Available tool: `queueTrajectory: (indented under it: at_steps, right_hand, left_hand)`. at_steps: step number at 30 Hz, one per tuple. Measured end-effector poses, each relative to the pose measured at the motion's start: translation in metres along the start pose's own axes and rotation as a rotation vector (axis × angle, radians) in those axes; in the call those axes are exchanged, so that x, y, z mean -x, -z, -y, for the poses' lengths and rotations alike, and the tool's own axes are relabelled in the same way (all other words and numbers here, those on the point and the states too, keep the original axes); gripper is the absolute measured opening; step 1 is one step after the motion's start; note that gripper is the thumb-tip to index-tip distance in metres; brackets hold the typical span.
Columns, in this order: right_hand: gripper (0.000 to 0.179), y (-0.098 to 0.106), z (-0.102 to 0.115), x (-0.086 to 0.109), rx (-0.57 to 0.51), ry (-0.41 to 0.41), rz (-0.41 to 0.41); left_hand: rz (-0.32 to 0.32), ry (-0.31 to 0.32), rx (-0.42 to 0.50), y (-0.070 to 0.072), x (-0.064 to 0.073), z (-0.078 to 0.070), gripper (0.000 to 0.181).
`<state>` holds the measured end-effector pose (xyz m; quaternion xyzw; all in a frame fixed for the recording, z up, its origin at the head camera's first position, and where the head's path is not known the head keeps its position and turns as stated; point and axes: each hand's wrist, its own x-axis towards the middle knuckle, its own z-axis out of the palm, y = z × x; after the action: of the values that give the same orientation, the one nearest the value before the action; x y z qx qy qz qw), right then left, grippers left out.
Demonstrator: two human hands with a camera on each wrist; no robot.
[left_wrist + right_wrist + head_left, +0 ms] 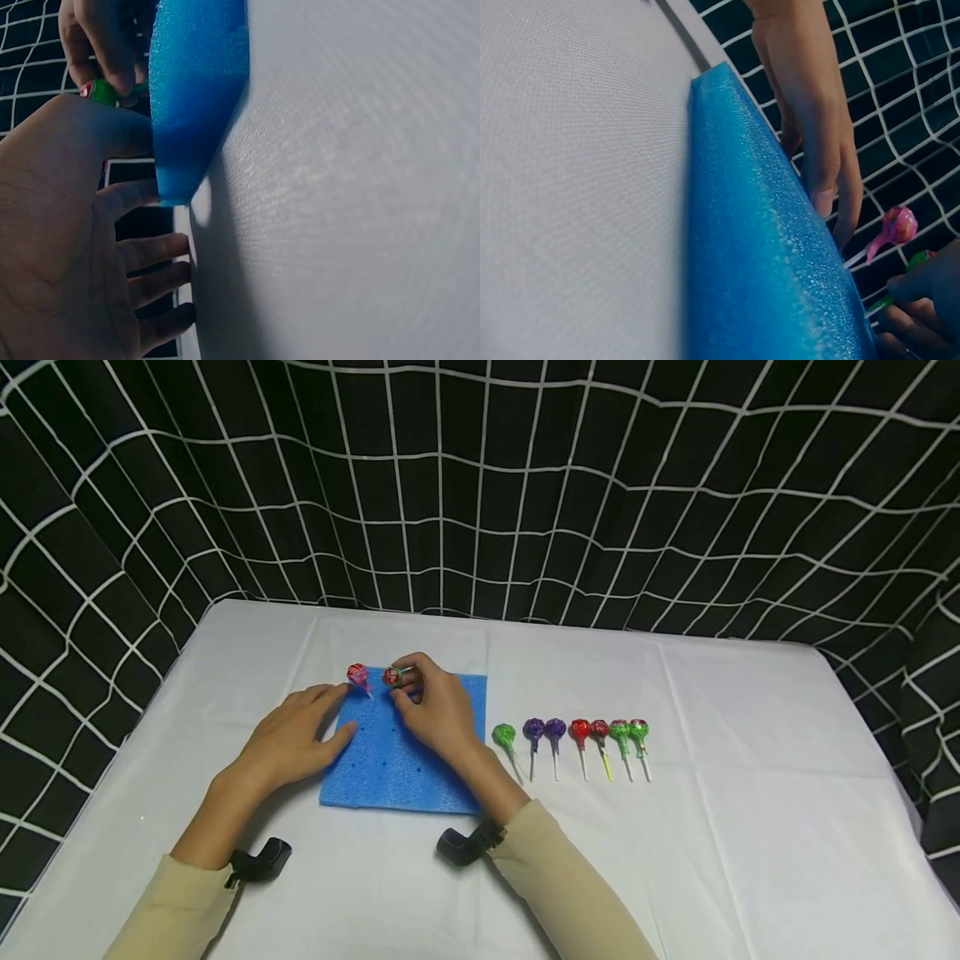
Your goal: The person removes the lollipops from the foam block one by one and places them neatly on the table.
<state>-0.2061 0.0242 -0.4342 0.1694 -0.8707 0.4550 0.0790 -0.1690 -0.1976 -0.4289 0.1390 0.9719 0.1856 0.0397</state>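
My right hand (444, 708) pinches a green-and-red wrapped lollipop (392, 677) over the back part of a blue foam block (375, 781). In the right wrist view, the stick of this lollipop reaches down to the foam's top. A pink-and-red lollipop (357, 674) stands in the block's back left corner, its white stick going into the foam. Along the left edge of the block my left hand (288, 739) rests with fingers spread, its fingertips close to the pink lollipop. Small dark holes (384, 763) dot the foam's top.
Right of the block, several lollipops lie in a row: a green one (504, 735), two purple ones (555, 729), two red ones (581, 729) and two green-and-red ones (639, 729). A white cloth (750, 827) covers the table. Black curtain with white netting (480, 485) surrounds it.
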Motion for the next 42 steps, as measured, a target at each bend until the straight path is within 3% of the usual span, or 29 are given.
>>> queueTrajectory:
  at_steps: [5,19,28,42]
  right_hand:
    - [0.029,0.0,-0.003,0.002,0.006,-0.023,-0.031]
    - [0.03,-0.004,-0.001,-0.001,-0.008,0.04,-0.038]
    - [0.034,-0.003,-0.001,0.0,-0.083,0.019,-0.036]
    - [0.032,0.005,0.005,0.007,-0.19,0.091,-0.093]
  left_hand:
    - [0.004,-0.011,0.015,-0.004,-0.003,-0.001,0.065]
    - [0.012,0.015,0.004,0.0,-0.001,0.006,0.066]
    - [0.016,0.014,0.006,0.001,0.0,0.006,0.067]
    - [0.012,0.02,0.012,-0.001,-0.001,0.005,0.066]
